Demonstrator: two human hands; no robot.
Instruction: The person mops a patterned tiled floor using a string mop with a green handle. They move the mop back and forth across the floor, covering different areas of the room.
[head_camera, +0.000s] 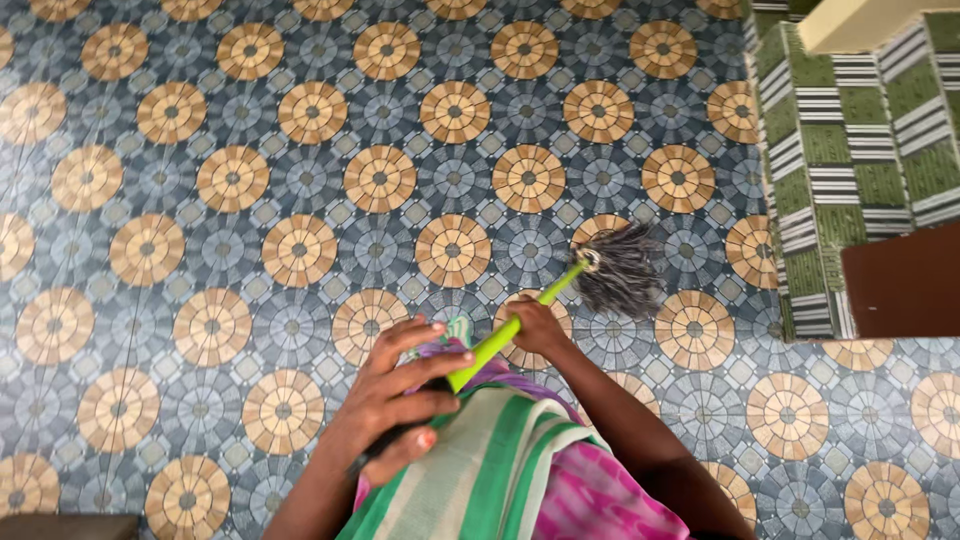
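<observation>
Both hands held a mop (560, 290) over the patterned tile floor (250, 200). The left hand (395, 400) had its grip closed around the near end of the green handle (500, 340), fingers wrapped over it, close to the green-and-pink striped garment (500, 470). The right hand (535, 328) gripped the handle further along, nearer the head. The grey stringy mop head (620, 270) lay on the floor near a green striped tiled step (850, 150)

Green-handled mop (520, 325), head on floor
</observation>
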